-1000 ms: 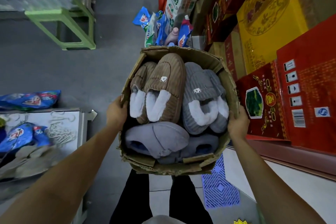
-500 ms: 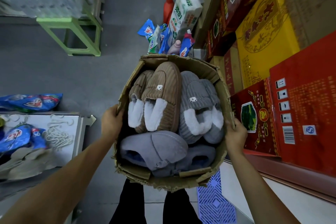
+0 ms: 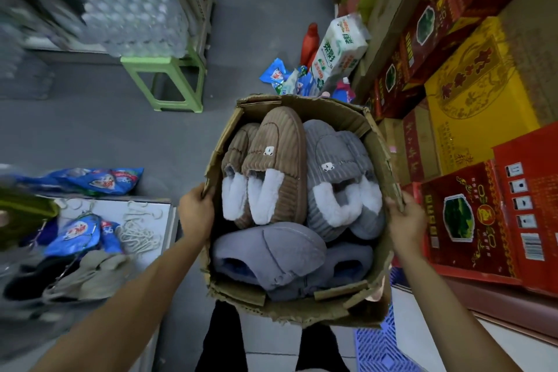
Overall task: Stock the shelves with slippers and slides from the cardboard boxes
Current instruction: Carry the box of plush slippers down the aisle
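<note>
The battered brown cardboard box [image 3: 297, 308] hangs between both hands at waist height, its long axis running straight away from the person. The left hand [image 3: 195, 214] grips the left rim with fingers curled over the edge; the right hand [image 3: 404, 217] clasps the right wall, equally near. Inside, the brown ribbed fleece-lined slippers [image 3: 271, 166] and grey ribbed fleece-lined slippers [image 3: 335, 172] point toes away, with plain blue-grey soft slippers [image 3: 268, 254] lying across the near end. No shelf for them is identifiable, so the box probably travels on first.
</note>
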Demonstrator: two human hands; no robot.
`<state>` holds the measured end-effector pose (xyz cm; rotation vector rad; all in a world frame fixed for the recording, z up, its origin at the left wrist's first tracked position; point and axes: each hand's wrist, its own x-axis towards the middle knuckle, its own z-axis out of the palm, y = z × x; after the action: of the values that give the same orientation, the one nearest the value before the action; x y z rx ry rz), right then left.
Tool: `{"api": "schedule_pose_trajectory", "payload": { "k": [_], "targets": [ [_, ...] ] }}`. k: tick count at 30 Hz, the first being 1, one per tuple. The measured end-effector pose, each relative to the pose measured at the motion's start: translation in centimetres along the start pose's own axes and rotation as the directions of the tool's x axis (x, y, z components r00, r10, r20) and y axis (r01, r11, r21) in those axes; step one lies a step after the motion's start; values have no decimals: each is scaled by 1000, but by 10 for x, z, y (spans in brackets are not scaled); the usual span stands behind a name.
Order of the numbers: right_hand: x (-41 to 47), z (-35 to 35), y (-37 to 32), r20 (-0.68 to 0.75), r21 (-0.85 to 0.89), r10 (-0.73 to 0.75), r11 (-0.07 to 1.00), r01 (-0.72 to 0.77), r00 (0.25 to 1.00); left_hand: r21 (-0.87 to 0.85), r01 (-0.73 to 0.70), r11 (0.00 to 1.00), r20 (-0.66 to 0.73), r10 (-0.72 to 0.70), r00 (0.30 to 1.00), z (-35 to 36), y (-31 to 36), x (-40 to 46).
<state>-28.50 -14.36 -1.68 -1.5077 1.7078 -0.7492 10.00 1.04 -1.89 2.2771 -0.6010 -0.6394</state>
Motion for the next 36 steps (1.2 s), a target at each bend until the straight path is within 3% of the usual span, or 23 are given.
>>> {"api": "schedule_pose_trajectory", "payload": {
  "k": [11, 17, 29, 36],
  "targets": [
    [-50, 129, -128, -77, 31, -57, 998, 59, 995, -36, -21, 999, -22, 20, 1000, -148, -25, 130],
    [-39, 174, -188, -29, 36, -85, 996, 86, 996, -13, -34, 999, -75, 33, 997, -200, -33, 168],
    [69, 254, -268, 113, 10, -152, 988, 152, 982, -8, -28, 1000, -185, 26, 982, -228, -3, 260],
    [167, 331, -348, 251, 47, -211, 977, 206, 945, 4, 90, 996, -310, -85, 947, -238, 13, 340]
  ]
}}
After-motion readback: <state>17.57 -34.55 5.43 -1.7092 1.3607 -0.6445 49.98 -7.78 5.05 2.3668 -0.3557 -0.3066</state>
